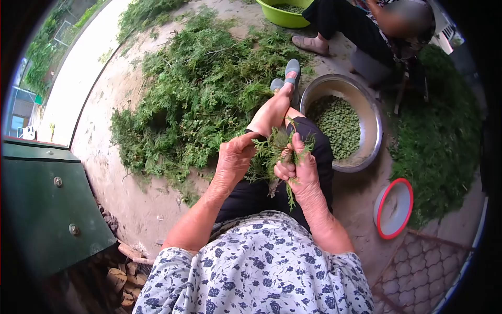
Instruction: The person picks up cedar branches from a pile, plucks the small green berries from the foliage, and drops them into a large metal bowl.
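Note:
Above my lap, my right hand [297, 166] is closed round a green evergreen sprig [265, 157], its thumb pointing up along the stems. My left hand [236, 153] is closed at the left side of the same sprig, with curled fingers against the leaves; its fingertips are partly hidden. To the right of my legs stands a wide metal basin [372, 131] that holds many small green cones [335, 125]. A large heap of cut evergreen branches [193, 89] spreads over the ground in front and to the left.
Another person [361, 26] sits at the upper right, near a lime-green tub [277, 18]. More greenery [431, 141] lies at right, beside a red-rimmed bowl [407, 209] tipped on its side. A green metal panel [47, 204] and chopped wood [123, 282] are at left.

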Demonstrator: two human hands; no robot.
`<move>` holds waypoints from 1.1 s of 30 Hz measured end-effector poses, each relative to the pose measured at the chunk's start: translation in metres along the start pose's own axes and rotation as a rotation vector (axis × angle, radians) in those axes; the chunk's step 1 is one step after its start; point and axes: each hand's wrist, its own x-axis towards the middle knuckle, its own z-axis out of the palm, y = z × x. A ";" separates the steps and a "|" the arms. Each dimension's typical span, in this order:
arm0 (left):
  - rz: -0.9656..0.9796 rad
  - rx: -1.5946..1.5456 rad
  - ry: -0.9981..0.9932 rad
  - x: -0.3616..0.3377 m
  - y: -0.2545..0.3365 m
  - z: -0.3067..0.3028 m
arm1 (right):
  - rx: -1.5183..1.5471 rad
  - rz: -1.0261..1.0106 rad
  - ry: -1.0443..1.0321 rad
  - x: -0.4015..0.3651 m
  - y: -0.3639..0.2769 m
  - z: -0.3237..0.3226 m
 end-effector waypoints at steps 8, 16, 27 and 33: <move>0.441 0.549 0.249 0.001 -0.018 0.000 | -0.195 -0.085 0.186 0.000 0.033 0.004; -0.136 -0.250 0.113 0.019 -0.012 0.001 | -0.148 -0.107 0.174 -0.006 0.027 -0.007; -0.427 -0.652 -0.207 0.005 -0.008 0.014 | 0.156 -0.006 0.004 0.000 0.004 -0.025; -0.298 -0.389 -0.075 0.003 -0.016 0.010 | 0.146 -0.022 0.038 -0.001 0.007 -0.020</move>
